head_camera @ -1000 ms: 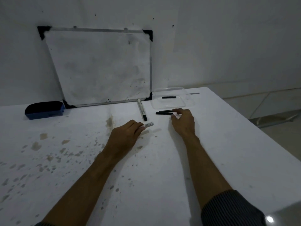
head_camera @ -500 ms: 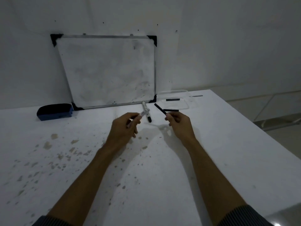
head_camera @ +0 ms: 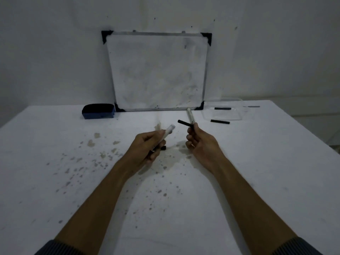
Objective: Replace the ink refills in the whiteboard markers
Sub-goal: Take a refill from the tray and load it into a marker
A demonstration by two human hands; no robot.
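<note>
My left hand [head_camera: 147,146] grips a white marker barrel [head_camera: 168,131], its open end pointing up and right above the table. My right hand [head_camera: 200,142] pinches a thin black ink refill [head_camera: 184,123] that points up-left toward the barrel, a small gap between them. A second white marker [head_camera: 190,115] lies on the table behind my right hand. Another black refill [head_camera: 220,121] rests just in front of a clear tray [head_camera: 237,116], and a third refill [head_camera: 222,108] lies inside the tray.
A small whiteboard [head_camera: 158,70] leans on the wall at the back of the stained white table [head_camera: 73,181]. A blue eraser [head_camera: 98,111] sits to its left. The table's right edge drops off near the tray.
My right hand picked a refill off the table and lifted it. My left hand raised the marker barrel. Both hands have come nearer to me and the camera has tilted.
</note>
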